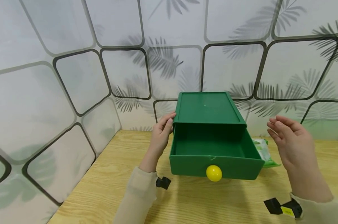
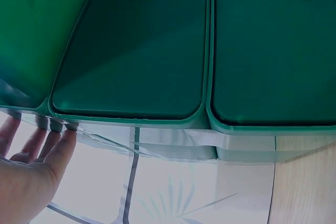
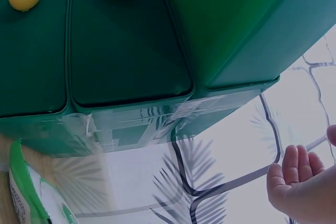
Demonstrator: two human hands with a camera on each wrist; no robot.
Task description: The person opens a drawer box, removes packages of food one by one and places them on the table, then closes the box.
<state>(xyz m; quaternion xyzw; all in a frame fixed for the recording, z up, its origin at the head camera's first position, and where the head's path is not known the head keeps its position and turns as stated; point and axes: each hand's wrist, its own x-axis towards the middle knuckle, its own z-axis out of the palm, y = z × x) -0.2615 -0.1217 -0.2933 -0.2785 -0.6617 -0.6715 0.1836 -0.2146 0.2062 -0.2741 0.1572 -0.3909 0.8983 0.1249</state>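
A green drawer cabinet (image 1: pixel 205 107) stands on the table with its top drawer (image 1: pixel 191 166) pulled out. The inside of that drawer shows bare green plastic, and a round yellow knob (image 1: pixel 214 173) sits on its front. Below it, the wrist views show two closed drawers (image 2: pixel 136 51) with yellow knobs of their own. My left hand (image 1: pixel 161 132) touches the cabinet's left side near the top, fingertips against the wall. Off to the right of the cabinet, my right hand (image 1: pixel 295 143) is in the air, fingers loosely bent, holding nothing.
A green and white soft packet (image 1: pixel 265 152) lies on the table right of the cabinet, partly hidden behind the drawer. Clear tape (image 3: pixel 131 127) runs along the cabinet's side. A patterned wall (image 1: pixel 174 71) rises close behind the wooden table (image 1: pixel 101 186).
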